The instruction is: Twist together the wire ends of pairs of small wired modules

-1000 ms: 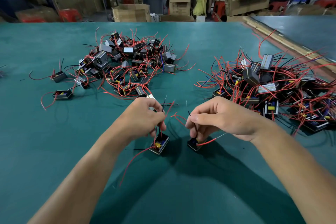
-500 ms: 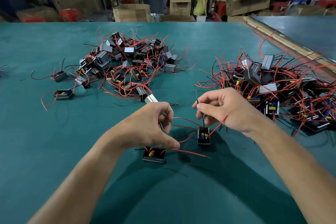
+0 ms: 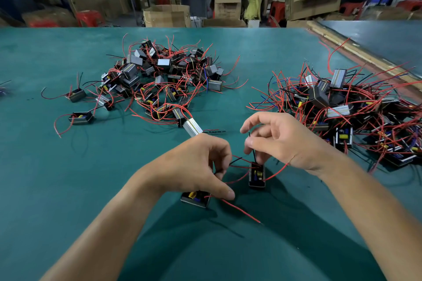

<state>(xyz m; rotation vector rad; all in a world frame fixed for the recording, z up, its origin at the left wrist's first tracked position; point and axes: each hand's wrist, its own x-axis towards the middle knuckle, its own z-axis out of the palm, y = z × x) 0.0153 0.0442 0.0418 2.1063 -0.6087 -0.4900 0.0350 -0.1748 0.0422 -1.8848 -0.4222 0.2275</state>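
green table [image 3: 45, 189]. big tangle of modules w/ red wires toward right edge [image 3: 342, 102], second heap far-centre [image 3: 164, 80], two strays [image 3: 81, 118] nearer left edge.

hands meet mid-table, toward near edge. left hand [image 3: 194, 166]: fingers curled, pinching short black lead [image 3: 235, 161] that pokes out toward the right hand. right hand [image 3: 280, 139]: thumb + forefinger pinch upright black lead [image 3: 252, 150], other fingers loosely spread.

far module [image 3: 257, 174] on table just under right thumb, its lead rising into the pinch. near module [image 3: 195, 198] partly under left palm. red wire [image 3: 239, 209] trails from it toward near edge, by left thumb tip.
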